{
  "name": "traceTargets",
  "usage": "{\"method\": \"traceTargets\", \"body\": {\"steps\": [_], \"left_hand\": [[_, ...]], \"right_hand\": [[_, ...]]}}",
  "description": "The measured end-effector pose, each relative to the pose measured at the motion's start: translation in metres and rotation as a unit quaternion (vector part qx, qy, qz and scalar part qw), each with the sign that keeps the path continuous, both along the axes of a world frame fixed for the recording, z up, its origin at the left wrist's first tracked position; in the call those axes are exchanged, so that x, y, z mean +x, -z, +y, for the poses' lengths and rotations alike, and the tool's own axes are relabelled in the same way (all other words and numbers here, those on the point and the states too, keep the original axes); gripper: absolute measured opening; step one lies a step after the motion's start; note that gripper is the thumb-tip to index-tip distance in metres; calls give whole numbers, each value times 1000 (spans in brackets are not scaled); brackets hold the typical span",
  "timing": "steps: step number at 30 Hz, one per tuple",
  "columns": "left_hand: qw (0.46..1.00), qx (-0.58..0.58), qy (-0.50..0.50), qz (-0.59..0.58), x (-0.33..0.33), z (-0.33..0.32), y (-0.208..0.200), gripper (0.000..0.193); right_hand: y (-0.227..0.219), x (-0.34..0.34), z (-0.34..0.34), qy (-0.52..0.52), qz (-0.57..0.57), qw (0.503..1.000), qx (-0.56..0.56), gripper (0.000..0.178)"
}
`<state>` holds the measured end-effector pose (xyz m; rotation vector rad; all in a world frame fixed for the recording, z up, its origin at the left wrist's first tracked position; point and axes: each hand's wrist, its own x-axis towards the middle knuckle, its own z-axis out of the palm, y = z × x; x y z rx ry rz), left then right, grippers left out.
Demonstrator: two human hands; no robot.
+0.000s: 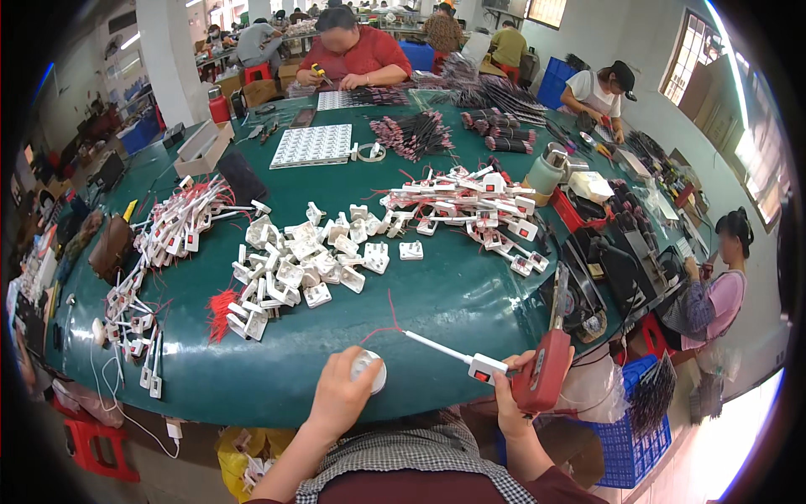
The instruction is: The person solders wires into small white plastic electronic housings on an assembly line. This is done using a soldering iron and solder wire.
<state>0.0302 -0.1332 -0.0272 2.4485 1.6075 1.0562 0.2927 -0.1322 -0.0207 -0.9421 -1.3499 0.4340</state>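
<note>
My left hand (341, 391) is curled over a small round white container (369, 370) near the table's front edge. Between the thumb and fingers of my right hand (514, 403) is a white plug-like housing with a red switch (486, 370). A white cable (437, 346) runs leftward from it and ends in thin bare-looking red wires (393, 323). The same hand also holds a red-bodied tool (541, 374), its long narrow end pointing away from me. Ahead of my hands lies a heap of white plug casings (306, 252).
Bundles of switched white cables (470, 202) lie at right centre and more (180, 223) at left. Loose red wires (222, 316) sit beside the casings. A white grid tray (311, 146) and a green bottle (547, 170) stand farther back. Co-workers sit around the green table (403, 294).
</note>
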Motion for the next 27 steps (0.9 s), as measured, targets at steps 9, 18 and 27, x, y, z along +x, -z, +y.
{"method": "traceTargets", "body": {"steps": [9,18,27], "left_hand": [[948,-112,7,-299,-11,19,-15,27],[993,-64,-28,-95,-4,8,8,34],[994,-31,-89,62,11,-9,-1,45]], "right_hand": [[-18,-4,4,-9,49,996,-80,84],[-6,3,-1,-15,66,993,-94,76],[-8,-2,2,-11,65,997,-50,38]]}}
